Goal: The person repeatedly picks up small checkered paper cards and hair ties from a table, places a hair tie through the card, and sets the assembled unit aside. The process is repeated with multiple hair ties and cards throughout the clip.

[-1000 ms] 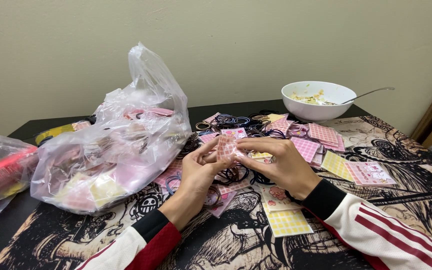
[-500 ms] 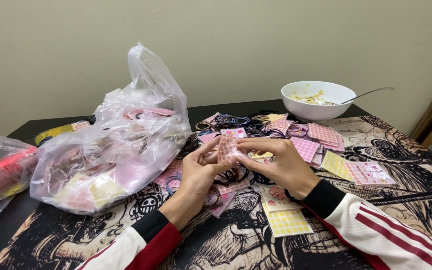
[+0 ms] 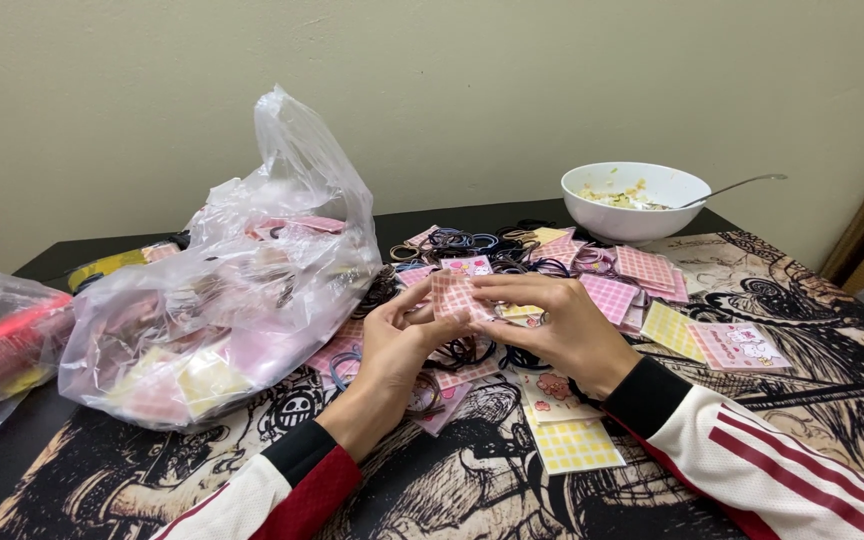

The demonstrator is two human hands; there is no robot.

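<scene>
Head view: pink checked card point(image 3: 452, 293) pinched between both hands above the table's point(image 3: 812, 400) middle, raised off the litter of cards and hair ties, likely for clear handling. Left hand point(image 3: 399, 345) palm-up, wrist bent back, fingers clamped on the card's lower left edge. Right hand point(image 3: 557, 325) curled in from the right, fingers closed on its right side, thumb hidden. Bulging clear plastic bag point(image 3: 232, 290) toward the left edge; white bowl point(image 3: 634, 198) with spoon point(image 3: 742, 186) at the far right corner.
</scene>
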